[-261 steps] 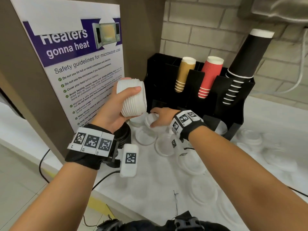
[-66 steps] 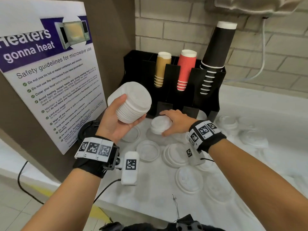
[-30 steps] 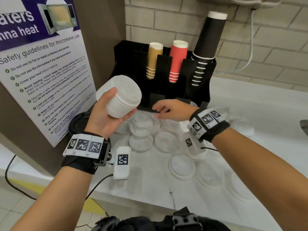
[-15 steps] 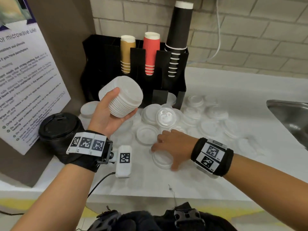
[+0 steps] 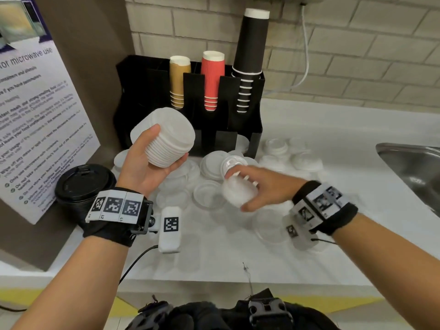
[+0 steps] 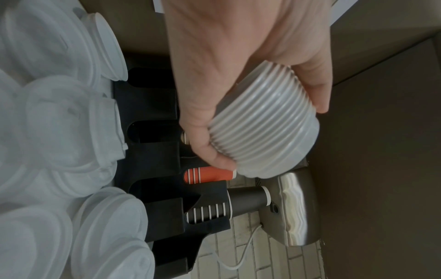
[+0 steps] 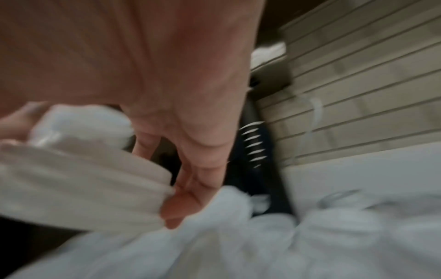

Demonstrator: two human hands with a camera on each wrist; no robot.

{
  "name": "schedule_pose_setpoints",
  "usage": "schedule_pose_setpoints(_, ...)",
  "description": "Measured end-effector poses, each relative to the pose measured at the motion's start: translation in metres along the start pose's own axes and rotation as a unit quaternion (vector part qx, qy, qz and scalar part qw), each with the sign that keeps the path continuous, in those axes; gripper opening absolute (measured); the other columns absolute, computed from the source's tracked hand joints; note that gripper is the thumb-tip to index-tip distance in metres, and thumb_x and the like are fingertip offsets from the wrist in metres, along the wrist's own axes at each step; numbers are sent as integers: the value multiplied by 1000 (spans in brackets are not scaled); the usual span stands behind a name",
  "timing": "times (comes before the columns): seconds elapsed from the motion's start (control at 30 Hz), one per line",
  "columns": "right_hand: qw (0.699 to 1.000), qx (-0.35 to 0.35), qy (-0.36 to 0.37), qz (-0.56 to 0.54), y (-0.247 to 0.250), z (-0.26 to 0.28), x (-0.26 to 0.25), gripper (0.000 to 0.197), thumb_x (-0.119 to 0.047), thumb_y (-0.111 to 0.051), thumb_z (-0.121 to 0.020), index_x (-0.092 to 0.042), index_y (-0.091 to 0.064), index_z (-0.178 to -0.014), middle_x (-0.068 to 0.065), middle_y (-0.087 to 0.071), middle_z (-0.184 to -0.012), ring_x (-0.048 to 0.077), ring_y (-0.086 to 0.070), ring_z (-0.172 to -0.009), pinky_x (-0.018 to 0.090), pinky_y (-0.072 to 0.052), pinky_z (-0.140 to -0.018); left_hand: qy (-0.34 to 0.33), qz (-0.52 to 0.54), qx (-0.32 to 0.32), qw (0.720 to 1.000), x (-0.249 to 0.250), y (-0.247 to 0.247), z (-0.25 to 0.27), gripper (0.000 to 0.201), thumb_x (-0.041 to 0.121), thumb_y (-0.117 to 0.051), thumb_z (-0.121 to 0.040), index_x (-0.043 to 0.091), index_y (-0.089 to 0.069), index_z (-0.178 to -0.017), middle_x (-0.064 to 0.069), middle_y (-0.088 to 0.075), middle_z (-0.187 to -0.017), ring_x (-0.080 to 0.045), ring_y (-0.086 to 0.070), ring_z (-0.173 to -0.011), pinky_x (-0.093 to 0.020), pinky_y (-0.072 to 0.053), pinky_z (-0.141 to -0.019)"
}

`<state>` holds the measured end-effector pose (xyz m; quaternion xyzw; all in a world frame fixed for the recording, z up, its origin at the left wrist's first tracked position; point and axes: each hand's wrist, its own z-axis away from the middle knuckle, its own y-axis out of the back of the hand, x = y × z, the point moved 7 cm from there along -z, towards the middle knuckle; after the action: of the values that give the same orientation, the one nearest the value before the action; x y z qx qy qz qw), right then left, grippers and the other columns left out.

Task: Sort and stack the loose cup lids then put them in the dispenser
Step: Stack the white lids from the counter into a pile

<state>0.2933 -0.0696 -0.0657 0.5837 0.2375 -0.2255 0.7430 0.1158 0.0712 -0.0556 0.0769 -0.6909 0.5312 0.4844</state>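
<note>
Head: left hand [image 5: 145, 167] grips lid stack [image 5: 166, 136] above counter [image 5: 214, 265], in front of dispenser [image 5: 245, 125]; right hand [image 5: 262, 186] pinches blurry lid [image 5: 235, 194] just beside it.
L wrist: fingers [image 6: 203, 139] curled round stack.
R wrist: blurred, lid against fingers [image 7: 190, 188].

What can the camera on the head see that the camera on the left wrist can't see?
Only the head view shows the right hand holding a blurred lid above the counter, the sink, the black-lidded cup, the poster and the tan cups.

Only the left wrist view shows the shiny metal box on the brick wall and the ridged side of the lid stack up close.

Both show the left hand gripping that stack, the black dispenser, the red cups, the black cups and loose lids.
</note>
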Motion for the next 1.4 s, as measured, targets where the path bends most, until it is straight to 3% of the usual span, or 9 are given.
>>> schedule_pose_setpoints(0.17,988,-101,3,120,-83,-27,-13,80,-39,-82,-69,-33,-36,-134,3,-47,-119,22,-50,-106,39,-46,-94,4,1,-2,1000,-1,-2,0,46,34,-56,-89,21,-49,-133,-8,-60,-127,-27,-59,-117,-40,-57,-82)
schedule_pose_setpoints(0.27,997,-47,21,51,-66,-34,-13,81,-42,-81,-70,-31,-38,-138,-3,-49,-132,16,-47,-117,28,-41,-99,5,-1,5,1000,1,0,0,60,35,-58,-85,20,-44,-141,-10,-56,-133,-28,-57,-120,-39,-57,-82)
schedule_pose_setpoints(0.37,999,40,-1,-34,-20,-23,4,75,-42,-82,-69,-40,-40,-131,-12,-47,-128,6,-45,-112,8,-38,-81,-1,1,13,1000,4,6,0,63,35,-57,-87,19,-40,-145,-11,-54,-135,-28,-56,-121,-39,-57,-83)
schedule_pose_setpoints(0.5,994,91,-66,-5,20,2,33,77,-41,-85,-65,-39,-38,-126,-5,-50,-126,13,-50,-109,17,-42,-82,-4,2,17,1000,3,12,-1,49,36,-53,-90,20,-47,-137,-8,-59,-127,-25,-60,-114,-38,-57,-83)
schedule_pose_setpoints(0.6,993,40,-96,48,7,14,39,82,-40,-87,-62,-37,-37,-127,-6,-49,-126,15,-49,-111,29,-43,-94,-4,0,19,1000,3,13,-2,41,36,-53,-90,21,-52,-129,-7,-62,-124,-25,-61,-113,-38,-56,-84)
schedule_pose_setpoints(0.73,988,-56,-36,139,-50,14,17,84,-42,-84,-64,-34,-36,-132,-6,-44,-129,16,-44,-114,33,-41,-96,-1,2,12,1000,-2,11,-6,41,35,-54,-90,21,-52,-129,-6,-64,-121,-25,-63,-111,-38,-56,-84)
schedule_pose_setpoints(0.97,966,33,0,255,-71,-4,-2,98,-49,-78,-69,-30,-22,-147,1,-27,-145,20,-31,-126,37,-32,-100,14,-6,5,1000,-19,0,-14,48,35,-54,-90,20,-48,-135,-8,-61,-128,-26,-61,-115,-40,-57,-85)
schedule_pose_setpoints(1.2,950,88,-218,205,0,-3,54,83,-64,-63,-77,-9,-37,-134,11,-44,-129,29,-42,-118,40,-43,-96,6,-10,-4,1000,-18,3,-16,31,34,-55,-91,22,-57,-120,-2,-74,-108,-23,-69,-103,-42,-57,-84)
schedule_pose_setpoints(1.4,954,30,-239,178,-12,-38,54,97,-63,-77,-61,-8,-37,-131,8,-50,-123,24,-52,-108,34,-47,-89,8,-20,-7,1000,-18,1,-17,35,34,-58,-88,22,-57,-121,-3,-73,-111,-25,-68,-108,-44,-55,-88)
